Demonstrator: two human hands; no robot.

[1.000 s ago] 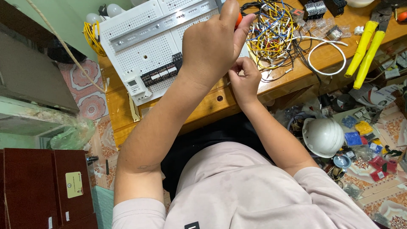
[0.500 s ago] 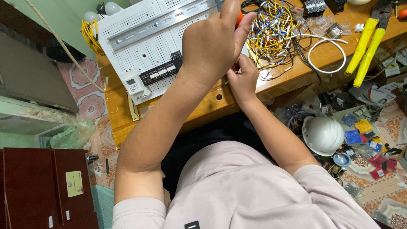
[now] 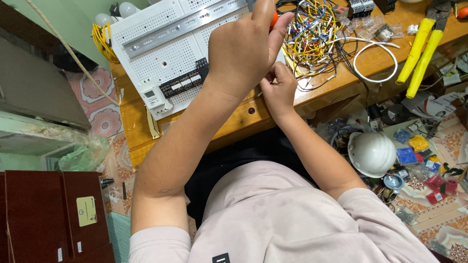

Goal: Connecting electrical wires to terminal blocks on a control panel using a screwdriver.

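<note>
My left hand [image 3: 242, 51] is raised over a white perforated panel [image 3: 170, 53] lying on a wooden bench [image 3: 243, 119]. It is closed around an orange-handled tool [image 3: 274, 18], of which only a bit of handle shows between thumb and fingers. My right hand [image 3: 279, 89] is lower, at the panel's near right corner, with fingers pinched together; what they pinch is hidden. A row of black terminal blocks [image 3: 184, 81] and a small white module [image 3: 152, 96] sit on the panel left of both hands. A tangle of coloured wires [image 3: 312, 34] lies just right of the hands.
A white cable loop [image 3: 375, 61] and yellow-handled cutters [image 3: 420, 46] lie on the bench at right. A white hard hat [image 3: 372, 153] and several small coloured parts [image 3: 414, 156] are on the floor at right. A dark red cabinet [image 3: 44, 219] stands at bottom left.
Both hands stay at the panel's corner; my left hand has shifted only slightly, the right hand hardly at all.
</note>
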